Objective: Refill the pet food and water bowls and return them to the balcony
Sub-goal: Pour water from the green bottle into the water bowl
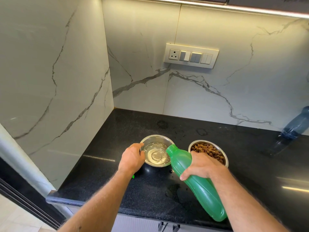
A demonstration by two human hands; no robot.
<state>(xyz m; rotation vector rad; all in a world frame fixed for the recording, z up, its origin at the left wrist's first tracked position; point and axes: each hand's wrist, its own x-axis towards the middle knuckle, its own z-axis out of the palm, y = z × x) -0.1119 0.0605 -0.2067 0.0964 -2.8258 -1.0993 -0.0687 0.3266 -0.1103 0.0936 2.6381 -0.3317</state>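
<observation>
Green bottle [195, 180] is gripped by the right hand [203, 165], tilted, mouth over the water bowl [157, 154] on the black counter [117, 190]. Bowl rim is held by the left hand [132, 158]. Kibble bowl [209, 152] just beside. No legible label on the bottle.

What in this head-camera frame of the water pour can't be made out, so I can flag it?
- Green bottle: water level unreadable through the tinted plastic; right hand covers its middle.
- Water bowl: near-left rim hidden by left hand; the bottle neck hides the right edge.
- Kibble bowl: near side hidden by the right hand.
- Blue bottle: cut off by the right edge.
- Small green item under the left wrist: too small to identify.
</observation>
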